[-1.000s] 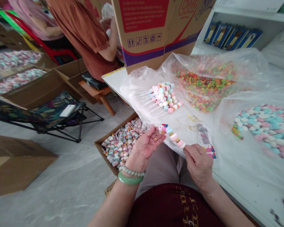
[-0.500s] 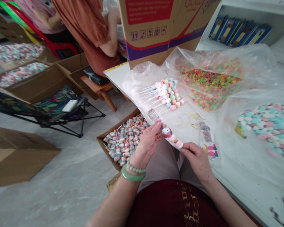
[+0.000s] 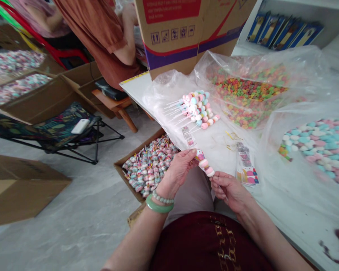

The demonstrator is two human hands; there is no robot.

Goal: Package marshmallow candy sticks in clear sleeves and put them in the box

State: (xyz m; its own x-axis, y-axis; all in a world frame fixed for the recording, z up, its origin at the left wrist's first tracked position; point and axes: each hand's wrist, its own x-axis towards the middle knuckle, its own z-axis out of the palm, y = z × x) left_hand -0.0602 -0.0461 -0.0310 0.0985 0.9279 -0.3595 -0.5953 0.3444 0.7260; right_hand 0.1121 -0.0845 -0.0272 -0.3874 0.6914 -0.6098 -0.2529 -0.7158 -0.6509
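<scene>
Between my hands is a marshmallow skewer (image 3: pixel 205 166) of pink, white and yellowish pieces, tilted down to the right, its upper part in a clear printed wrapper (image 3: pixel 189 136). My left hand (image 3: pixel 178 170), wearing a green bangle and beads, grips the wrapped upper end; the stick there is hidden. Fingertips of my right hand (image 3: pixel 228 190) pinch at the bottom end, by the last white marshmallow. A flat stack of printed wrappers (image 3: pixel 246 165) lies on the table right of the skewer. Beyond my hands rests a pile of unwrapped marshmallow skewers (image 3: pixel 199 108), with yellow twist ties (image 3: pixel 231 140) nearby.
A carton of wrapped skewers (image 3: pixel 152 165) stands below the table's left edge. Bags of colourful candy rings (image 3: pixel 251 92) and loose marshmallows (image 3: pixel 319 145) lie on the table. A big cardboard box (image 3: pixel 175 56) stands behind. A co-worker (image 3: pixel 98 41) sits at the far left.
The wrapper has come further down over the skewer. The skewer's free end has shifted slightly left, and my right hand has moved left and down with it.
</scene>
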